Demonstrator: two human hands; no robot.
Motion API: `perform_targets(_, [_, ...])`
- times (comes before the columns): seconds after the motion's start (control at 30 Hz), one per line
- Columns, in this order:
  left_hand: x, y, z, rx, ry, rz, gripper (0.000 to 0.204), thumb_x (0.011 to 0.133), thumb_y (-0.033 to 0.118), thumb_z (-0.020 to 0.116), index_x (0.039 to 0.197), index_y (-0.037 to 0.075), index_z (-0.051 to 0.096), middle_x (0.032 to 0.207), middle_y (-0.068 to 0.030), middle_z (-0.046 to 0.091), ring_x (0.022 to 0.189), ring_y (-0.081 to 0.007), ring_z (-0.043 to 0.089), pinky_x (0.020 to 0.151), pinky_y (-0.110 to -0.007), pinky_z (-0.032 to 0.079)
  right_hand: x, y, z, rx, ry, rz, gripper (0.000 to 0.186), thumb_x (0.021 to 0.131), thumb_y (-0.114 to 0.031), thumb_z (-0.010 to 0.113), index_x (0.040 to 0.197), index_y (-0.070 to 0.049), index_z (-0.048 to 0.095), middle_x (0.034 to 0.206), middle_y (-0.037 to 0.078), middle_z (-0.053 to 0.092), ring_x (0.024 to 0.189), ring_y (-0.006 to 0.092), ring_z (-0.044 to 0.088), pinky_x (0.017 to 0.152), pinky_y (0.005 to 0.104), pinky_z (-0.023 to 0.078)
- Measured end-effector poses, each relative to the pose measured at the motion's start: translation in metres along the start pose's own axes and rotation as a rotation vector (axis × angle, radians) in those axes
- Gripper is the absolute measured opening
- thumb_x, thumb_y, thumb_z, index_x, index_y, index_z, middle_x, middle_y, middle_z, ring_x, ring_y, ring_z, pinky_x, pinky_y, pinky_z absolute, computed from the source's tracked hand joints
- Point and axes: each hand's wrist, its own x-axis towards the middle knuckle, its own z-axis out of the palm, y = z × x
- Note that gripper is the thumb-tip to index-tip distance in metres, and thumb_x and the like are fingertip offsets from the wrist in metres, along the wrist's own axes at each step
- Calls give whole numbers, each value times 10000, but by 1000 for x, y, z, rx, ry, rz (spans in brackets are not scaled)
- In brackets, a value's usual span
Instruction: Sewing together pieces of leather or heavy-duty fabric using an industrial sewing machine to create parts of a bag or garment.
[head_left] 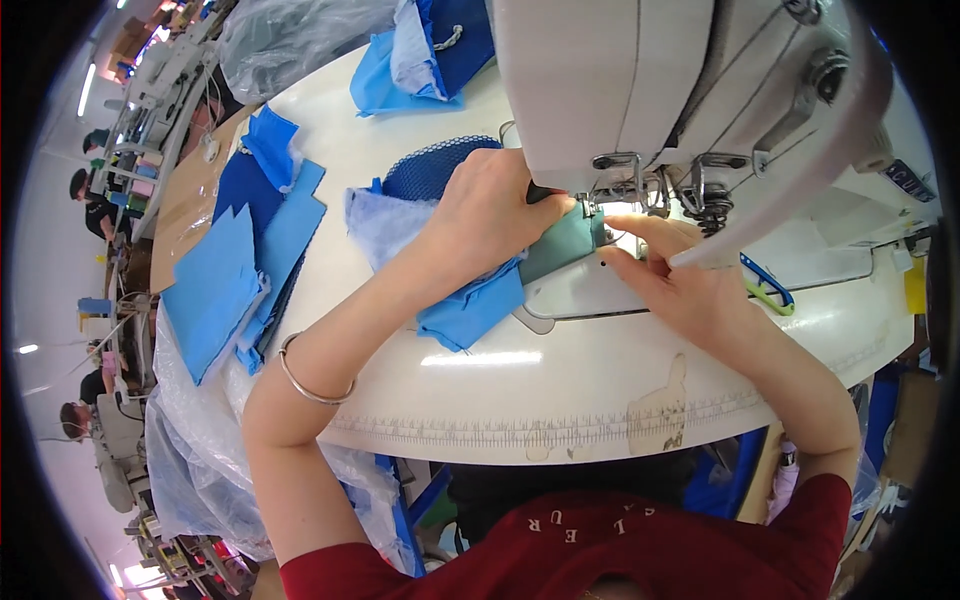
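Note:
My left hand (480, 210) is closed on layered fabric left of the presser foot (590, 207), its thumb at a teal piece (560, 245). Beneath and around it lie dark blue mesh (430, 165), pale fleecy fabric (390, 225) and bright blue cloth (468, 310). My right hand (690, 275) is at the teal piece's right edge, thumb and index finger apart with their tips at the fabric, other fingers curled. The white sewing machine (620, 90) stands over both hands; its foot partly hides the fabric.
Blue cut pieces (210, 290) lie at the table's left, more (400, 80) at the back. Green-and-blue snips (770, 290) rest right of my right hand. Plastic sheeting (260, 40) lies beyond. Several other people (95, 205) are at machines on the far left.

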Motion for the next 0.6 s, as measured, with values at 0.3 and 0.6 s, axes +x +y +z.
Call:
perform_targets(0.3, [0,1,2,-63,26,0,172,757,126,641,848,-20,642,711,-186,630,694,-363,614,638,-415,483,9,13,1,130,123,81,48,795,-108,609,758,-90,585,523,73,512,452,271,527,453,354,403])
perform_targets(0.6, [0,-2,1,-54,17,19,162,755,123,646,840,-15,641,724,-169,644,703,-347,627,645,-414,488,7,19,11,-104,154,-10,81,749,-65,618,687,-60,567,522,100,518,448,306,518,420,361,398])
